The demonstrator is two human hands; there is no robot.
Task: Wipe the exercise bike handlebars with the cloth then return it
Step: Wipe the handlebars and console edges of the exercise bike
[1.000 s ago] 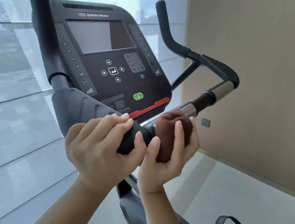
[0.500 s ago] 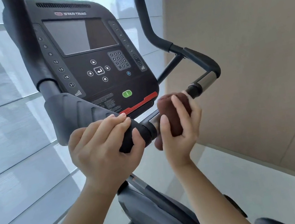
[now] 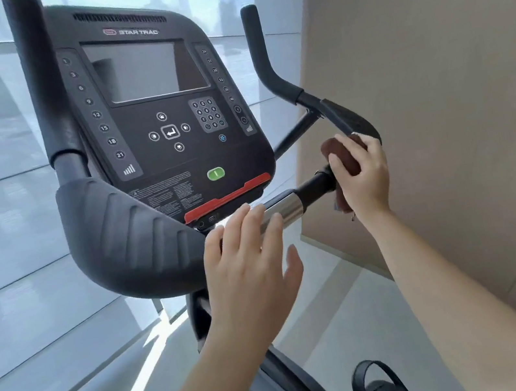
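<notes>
A black exercise bike handlebar (image 3: 311,187) with a chrome sensor band runs right from under the console, then bends up into a curved upright grip. My right hand (image 3: 364,177) holds a dark brown cloth (image 3: 342,155), wrapping it around the bar's right bend. The cloth's lower end hangs below the bar. My left hand (image 3: 250,258) hovers with spread fingers just in front of the chrome band, gripping nothing. A wide ribbed black arm pad (image 3: 122,231) sits to the left.
The console (image 3: 161,116) with screen, keypad and green button stands behind the bar. A beige wall (image 3: 432,63) is close on the right. Frosted window panels fill the left. A pedal with strap (image 3: 380,386) shows low right above the pale floor.
My right hand slid the cloth rightward along the bar to its outer bend. My left hand let go of the bar and opened its fingers.
</notes>
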